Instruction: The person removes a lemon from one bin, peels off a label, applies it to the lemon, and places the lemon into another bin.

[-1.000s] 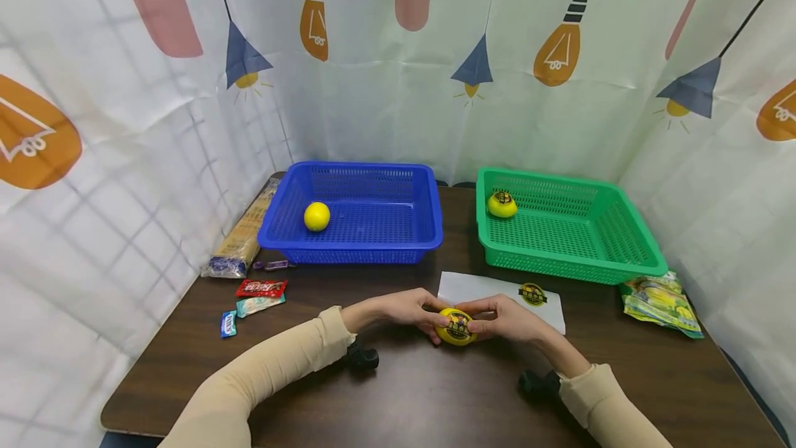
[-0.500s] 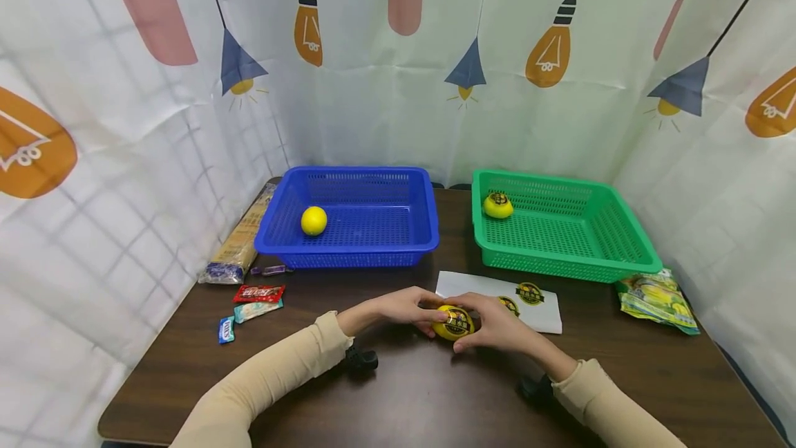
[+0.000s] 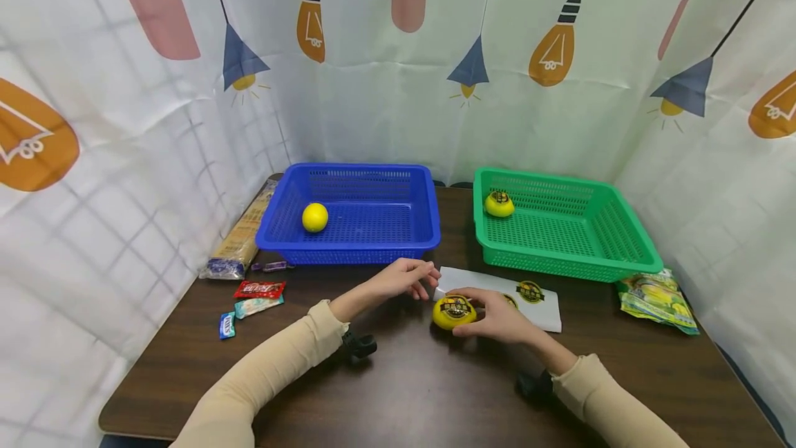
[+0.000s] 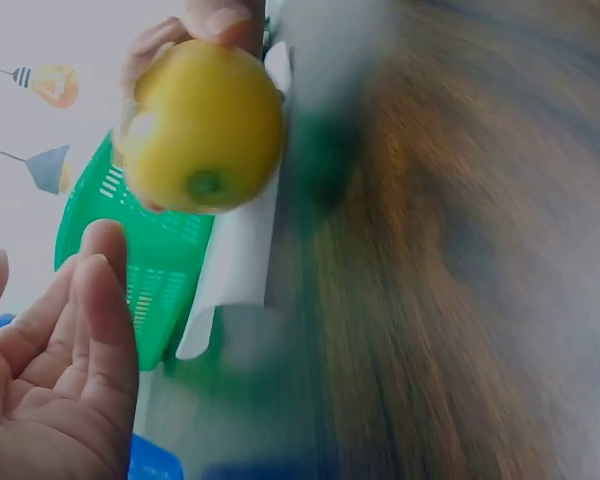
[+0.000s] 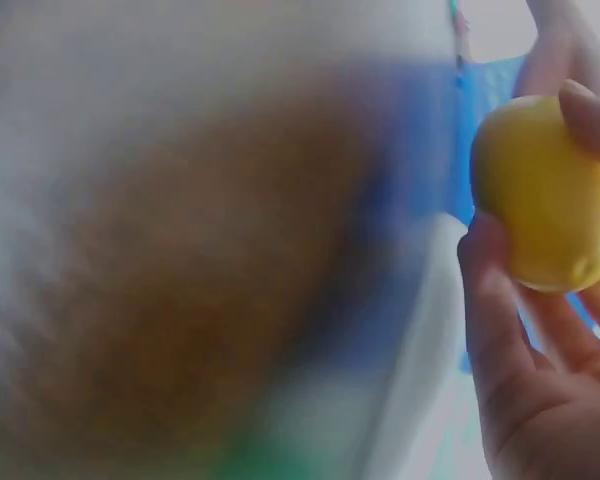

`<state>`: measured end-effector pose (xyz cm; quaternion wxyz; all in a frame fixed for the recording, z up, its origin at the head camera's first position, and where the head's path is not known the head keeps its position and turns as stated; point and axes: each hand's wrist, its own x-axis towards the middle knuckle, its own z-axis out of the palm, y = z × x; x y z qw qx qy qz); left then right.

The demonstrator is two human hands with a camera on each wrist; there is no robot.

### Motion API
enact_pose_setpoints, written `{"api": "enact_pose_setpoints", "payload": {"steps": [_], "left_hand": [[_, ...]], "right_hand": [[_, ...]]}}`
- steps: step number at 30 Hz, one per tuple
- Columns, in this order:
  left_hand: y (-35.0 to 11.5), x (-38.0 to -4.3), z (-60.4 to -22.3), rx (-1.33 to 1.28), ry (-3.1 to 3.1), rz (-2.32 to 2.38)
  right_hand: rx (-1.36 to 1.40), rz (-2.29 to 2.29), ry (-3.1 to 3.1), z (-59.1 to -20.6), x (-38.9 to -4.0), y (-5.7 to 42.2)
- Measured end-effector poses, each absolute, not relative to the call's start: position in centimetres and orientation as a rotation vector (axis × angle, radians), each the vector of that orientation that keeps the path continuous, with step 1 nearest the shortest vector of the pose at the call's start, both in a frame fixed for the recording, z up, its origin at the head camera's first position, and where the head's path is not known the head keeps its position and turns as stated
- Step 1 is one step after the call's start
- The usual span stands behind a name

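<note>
A yellow lemon (image 3: 450, 322) with a round black-and-gold sticker (image 3: 456, 307) on top is held by my right hand (image 3: 500, 318), thumb and fingers curled around it. In the right wrist view the lemon (image 5: 540, 190) sits between thumb and fingers. My left hand (image 3: 401, 278) is off the lemon, to its upper left, with fingers loosely bent and nothing in them. The left wrist view shows that hand (image 4: 65, 370) apart from the lemon (image 4: 210, 125). Behind the right hand lies a white sheet (image 3: 481, 281) bearing similar stickers.
A blue basket (image 3: 354, 246) holding a yellow lemon (image 3: 315, 217) stands at the back. Right of it, a green basket (image 3: 560, 261) contains a stickered lemon (image 3: 499, 204). Small snack packets (image 3: 260, 289) and a long package (image 3: 239, 237) lie left; a green-yellow bag (image 3: 659, 301) lies right.
My left hand has let go of the lemon and moved up and left. The right hand has shifted its hold on the lemon, and another sticker on the sheet has come into view.
</note>
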<state>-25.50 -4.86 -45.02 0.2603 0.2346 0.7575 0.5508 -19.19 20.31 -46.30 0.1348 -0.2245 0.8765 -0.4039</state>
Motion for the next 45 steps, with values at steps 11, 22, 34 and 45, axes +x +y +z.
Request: {"api": "enact_pose_setpoints", "payload": {"steps": [11, 22, 34, 45], "left_hand": [[-2.2, -26.0, -45.1, 0.582, 1.798, 1.684], [1.1, -26.5, -45.3, 0.525, 1.697, 1.792], [5.1, -27.3, -45.2, 0.401, 1.661, 1.922], [6.5, -28.3, -44.7, 0.339, 1.680, 1.970]], "right_hand": [[-0.774, -1.551, 2.331, -40.8, -21.6, 24.8], [-0.638, -1.889, 2.296, -33.1, -28.6, 29.4], [-0.213, -1.866, 2.334, -33.3, -35.7, 31.1], [-0.215, -1.350, 2.489, -38.3, -39.1, 30.9]]}}
